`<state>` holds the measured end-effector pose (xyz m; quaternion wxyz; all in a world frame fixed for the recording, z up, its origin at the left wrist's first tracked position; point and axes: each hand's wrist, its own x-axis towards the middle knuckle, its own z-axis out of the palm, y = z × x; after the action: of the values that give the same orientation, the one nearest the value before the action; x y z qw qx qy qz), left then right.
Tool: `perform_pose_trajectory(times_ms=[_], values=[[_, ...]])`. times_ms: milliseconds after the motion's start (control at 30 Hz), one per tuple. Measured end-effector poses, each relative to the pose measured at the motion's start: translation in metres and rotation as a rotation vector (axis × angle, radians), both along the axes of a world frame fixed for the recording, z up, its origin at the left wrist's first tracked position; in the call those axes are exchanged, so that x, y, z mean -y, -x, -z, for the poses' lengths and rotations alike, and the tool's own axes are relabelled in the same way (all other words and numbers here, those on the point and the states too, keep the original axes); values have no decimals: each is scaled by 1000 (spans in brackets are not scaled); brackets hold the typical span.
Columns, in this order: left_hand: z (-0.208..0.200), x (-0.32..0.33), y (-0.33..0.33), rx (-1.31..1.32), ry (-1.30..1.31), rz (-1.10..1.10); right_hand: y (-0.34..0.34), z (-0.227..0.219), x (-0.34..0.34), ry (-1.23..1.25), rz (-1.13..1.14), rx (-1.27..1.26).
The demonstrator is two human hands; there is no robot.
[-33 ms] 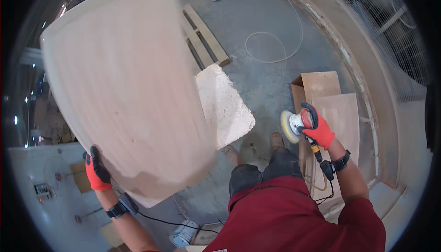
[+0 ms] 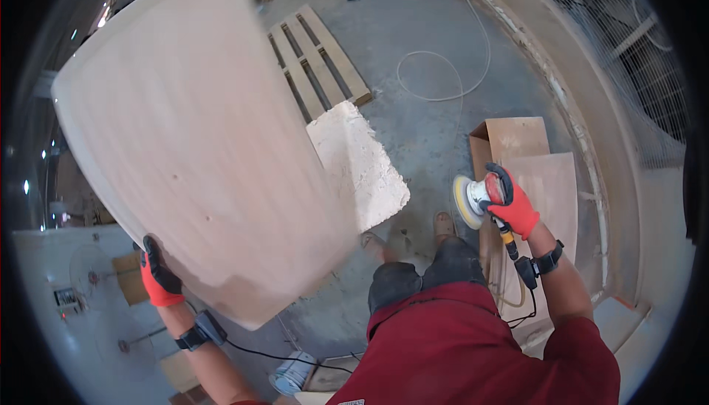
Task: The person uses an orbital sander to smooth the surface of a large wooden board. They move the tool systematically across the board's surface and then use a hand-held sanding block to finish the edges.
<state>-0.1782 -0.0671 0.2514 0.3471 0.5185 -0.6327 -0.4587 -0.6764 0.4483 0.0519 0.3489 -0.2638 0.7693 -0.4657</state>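
Note:
My left hand (image 2: 161, 272), in a red glove with dark fingers, grips the near left edge of a large pale wooden panel (image 2: 192, 132). Its thumb lies over the face and its other fingers are hidden behind. The panel is raised and tilted, with rounded corners and a motion-blurred right edge. On my right side, my right hand (image 2: 512, 202), gloved alike, is wrapped round the red and white body of a hand-held disc sander (image 2: 476, 197). The sander's yellowish pad faces left, apart from the panel. A hose fitting hangs below that hand.
A rough whitish block (image 2: 362, 165) stands partly behind the panel, before a wooden pallet (image 2: 321, 58). At right are an open cardboard box (image 2: 517, 135) and another pale panel (image 2: 550, 198). An air hose (image 2: 436, 98) loops over the floor. A white bucket (image 2: 293, 374) sits lower left.
The panel has turned: its far end has swung left and its near right corner has moved right, uncovering more of the pallet. My left hand has shifted slightly right; my right hand has barely moved.

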Motion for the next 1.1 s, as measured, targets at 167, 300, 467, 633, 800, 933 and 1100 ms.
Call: perform_pose_trajectory(times_ms=[167, 300, 467, 633, 800, 933, 1100], values=[[68, -80, -30, -405, -355, -48, 15, 15, 9, 112, 25, 160], [163, -156, 13, -747, -508, -275, 14, 21, 3, 76, 35, 252], [267, -220, 22, -1045, -695, -260, 19, 19, 5, 68, -34, 209], [330, -281, 11, -1120, -741, -434, 17, 10, 4, 28, -15, 292], [311, -317, 20, -973, -907, -475, 22, 10, 5, -27, 33, 336], [305, -337, -23, -227, -1174, -151, 34, 23, 4, -21, 18, 304], [309, -333, -57, -34, -549, 54, 59, 69, 36, 65, -107, 211]])
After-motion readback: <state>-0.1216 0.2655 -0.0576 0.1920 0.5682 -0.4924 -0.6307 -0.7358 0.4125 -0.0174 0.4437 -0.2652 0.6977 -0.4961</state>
